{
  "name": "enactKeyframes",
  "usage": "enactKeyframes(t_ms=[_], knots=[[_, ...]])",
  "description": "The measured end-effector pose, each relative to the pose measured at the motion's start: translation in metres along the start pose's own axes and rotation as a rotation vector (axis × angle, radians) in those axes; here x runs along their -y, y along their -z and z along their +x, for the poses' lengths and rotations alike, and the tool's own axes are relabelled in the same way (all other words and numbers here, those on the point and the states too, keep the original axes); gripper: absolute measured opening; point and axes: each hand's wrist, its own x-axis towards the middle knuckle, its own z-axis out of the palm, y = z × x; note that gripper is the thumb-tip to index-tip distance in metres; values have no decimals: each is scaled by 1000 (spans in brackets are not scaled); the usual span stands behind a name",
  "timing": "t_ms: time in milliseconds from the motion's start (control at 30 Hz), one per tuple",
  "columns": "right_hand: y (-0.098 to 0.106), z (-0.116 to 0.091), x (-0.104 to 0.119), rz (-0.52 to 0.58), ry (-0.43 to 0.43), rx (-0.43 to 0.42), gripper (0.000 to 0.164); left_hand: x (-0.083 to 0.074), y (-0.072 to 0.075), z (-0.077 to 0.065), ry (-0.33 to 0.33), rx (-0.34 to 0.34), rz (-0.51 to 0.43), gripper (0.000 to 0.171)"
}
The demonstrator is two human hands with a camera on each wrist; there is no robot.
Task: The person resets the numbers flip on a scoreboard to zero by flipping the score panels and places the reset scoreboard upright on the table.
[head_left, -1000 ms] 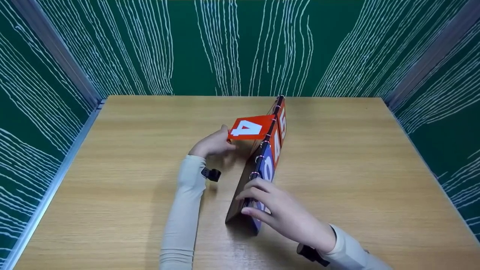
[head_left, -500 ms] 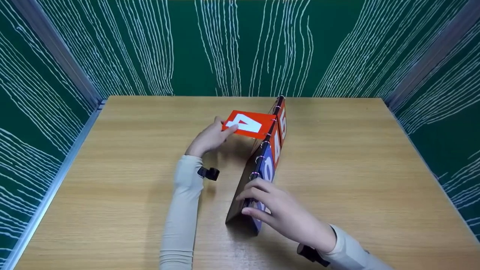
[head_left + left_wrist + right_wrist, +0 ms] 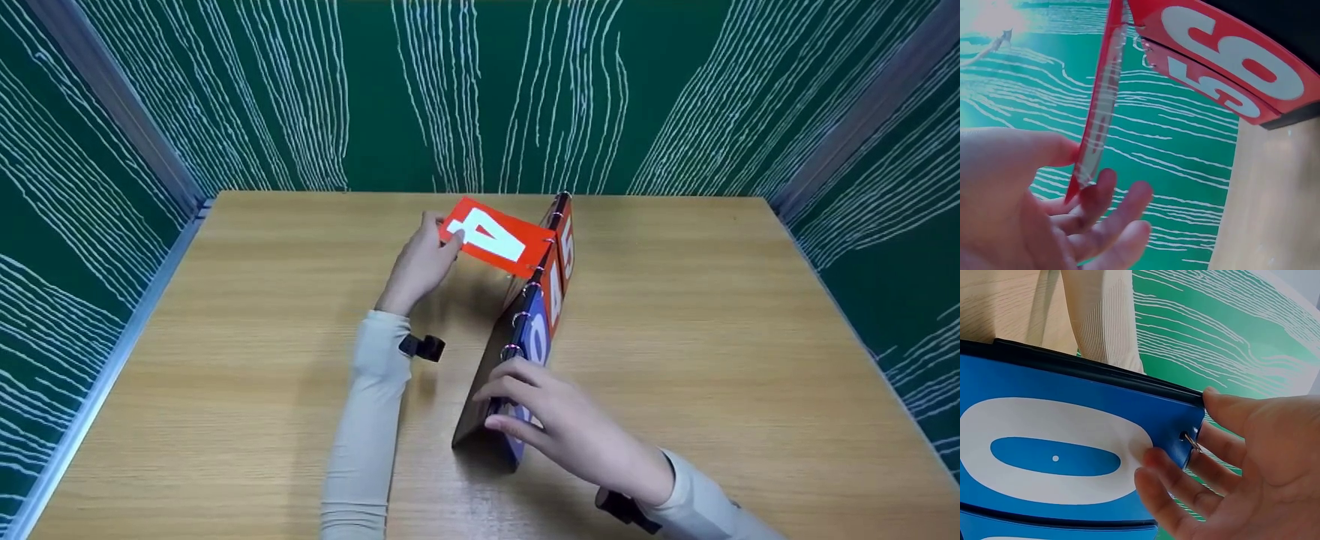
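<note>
A tabletop flip scoreboard (image 3: 486, 375) stands tent-like on the table, with ring-bound number cards along its top edge. My left hand (image 3: 418, 266) pinches the outer edge of a red card (image 3: 517, 225) bearing a white 4, between thumb and fingers. That card is raised off the left side and slopes up away from the rings; the left wrist view shows it edge-on. At the near end, my right hand (image 3: 577, 431) grips the scoreboard's top, thumb on the black edge and fingers curled over the blue card (image 3: 1072, 388) with a white 0.
Red cards with a 4 and a 5 (image 3: 567, 247) hang on the scoreboard's right side. More red digit cards (image 3: 1230, 53) hang on its left side. The wooden table (image 3: 720, 337) meets a green wall (image 3: 375, 90) with white lines at the back.
My left hand has moved up and away, its thumb coming onto the upper face of the red 4 card. The card's free edge has risen. The right hand stays put.
</note>
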Motion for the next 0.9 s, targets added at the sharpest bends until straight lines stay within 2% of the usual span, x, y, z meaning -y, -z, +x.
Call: enactKeyframes(t_ms=[133, 367, 500, 667, 900], knots=[[-1, 0, -1, -42, 42, -23, 23, -4, -2, -1, -73, -56, -10, 50], [-2, 0, -2, -59, 60, -35, 24, -13, -5, -7, -221, -155, -161, 47], [-1, 0, -1, -54, 54, -31, 24, -17, -7, -9, -304, -196, -206, 47], [-1, 0, -1, -33, 31, -19, 24, -20, -11, -12, -377, -196, -231, 51], [-2, 1, -2, -43, 66, -46, 23, -24, -18, -16, -402, -142, -241, 52]])
